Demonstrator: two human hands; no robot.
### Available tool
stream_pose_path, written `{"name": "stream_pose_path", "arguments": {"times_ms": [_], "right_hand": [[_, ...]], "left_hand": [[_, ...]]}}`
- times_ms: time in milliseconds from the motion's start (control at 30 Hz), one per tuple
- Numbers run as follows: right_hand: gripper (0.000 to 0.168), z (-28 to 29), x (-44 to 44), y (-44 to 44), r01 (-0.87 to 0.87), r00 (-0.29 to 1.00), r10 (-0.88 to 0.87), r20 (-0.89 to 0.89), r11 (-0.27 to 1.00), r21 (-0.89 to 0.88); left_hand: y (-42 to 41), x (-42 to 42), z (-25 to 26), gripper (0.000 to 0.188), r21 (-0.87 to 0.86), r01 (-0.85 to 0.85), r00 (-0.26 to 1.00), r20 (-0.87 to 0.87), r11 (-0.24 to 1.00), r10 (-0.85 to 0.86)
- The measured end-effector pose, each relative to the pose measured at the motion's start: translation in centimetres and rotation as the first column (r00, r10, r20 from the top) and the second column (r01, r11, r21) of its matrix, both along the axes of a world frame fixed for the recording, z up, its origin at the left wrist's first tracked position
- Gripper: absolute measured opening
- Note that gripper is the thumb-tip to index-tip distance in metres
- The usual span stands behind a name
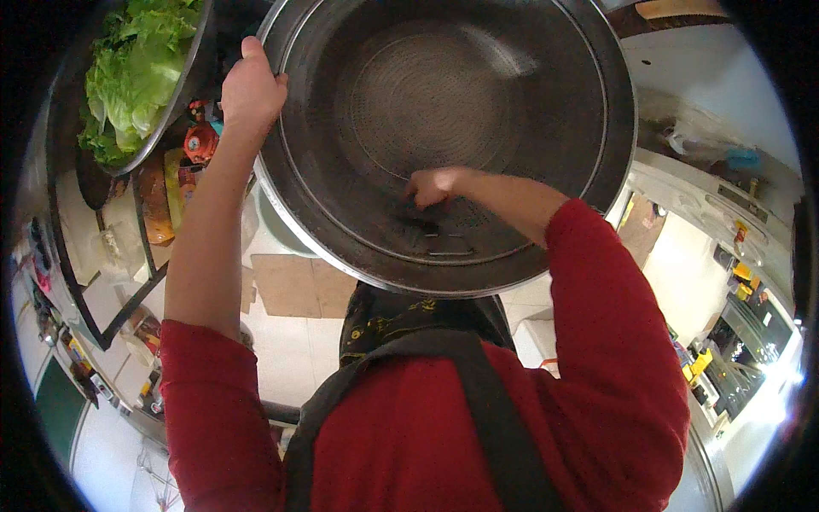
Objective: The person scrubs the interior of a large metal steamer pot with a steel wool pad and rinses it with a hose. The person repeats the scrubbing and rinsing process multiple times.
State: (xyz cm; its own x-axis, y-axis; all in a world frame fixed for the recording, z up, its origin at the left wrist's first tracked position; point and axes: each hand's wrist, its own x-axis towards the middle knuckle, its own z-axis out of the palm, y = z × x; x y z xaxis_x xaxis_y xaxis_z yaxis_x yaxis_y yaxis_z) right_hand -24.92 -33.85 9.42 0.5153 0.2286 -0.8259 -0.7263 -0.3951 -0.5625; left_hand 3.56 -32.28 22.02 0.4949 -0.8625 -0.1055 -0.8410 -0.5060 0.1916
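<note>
A large round dark metal pan [556,121] fills the upper middle, tilted so that its inside shows. Fine dotted rings mark its bottom, and a bright metal edge runs around its rim. My left hand [251,93] grips that rim at the left side, thumb pointing up. Inside the pan, my right hand [438,185] is low on the near wall with its fingers curled. Something dark and blurred lies under those fingers; whether it is a held thing or a shadow cannot be told. Below the hand a small rectangular outline shows on the pan's surface.
Lettuce leaves [137,83] fill a metal bowl [192,61] at the upper left. Beside it stand an orange kitchen scale [201,142] and bottles. Flattened cardboard [304,286] lies on the tiled floor under a pale basin [281,224]. A counter with a plastic bag [697,137] is at right.
</note>
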Motion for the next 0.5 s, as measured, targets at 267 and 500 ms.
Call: {"name": "stream_pose_path", "arguments": {"times_ms": [267, 500], "right_hand": [[0.045, 8.6, -8.0, 0.4, -0.343, 0.937, 0.347, 0.029, 0.935, -0.087], [0.031, 10.9, -13.6, -8.1, -0.616, 0.760, 0.529, -0.378, 0.401, -0.678]], "left_hand": [[0.3, -0.2, 0.2, 0.048, 0.018, -0.021, 1.000, -0.005, 1.000, 0.021], [0.2, -0.3, 0.1, 0.047, 0.011, -0.041, 0.998, -0.036, 0.999, 0.042]]}}
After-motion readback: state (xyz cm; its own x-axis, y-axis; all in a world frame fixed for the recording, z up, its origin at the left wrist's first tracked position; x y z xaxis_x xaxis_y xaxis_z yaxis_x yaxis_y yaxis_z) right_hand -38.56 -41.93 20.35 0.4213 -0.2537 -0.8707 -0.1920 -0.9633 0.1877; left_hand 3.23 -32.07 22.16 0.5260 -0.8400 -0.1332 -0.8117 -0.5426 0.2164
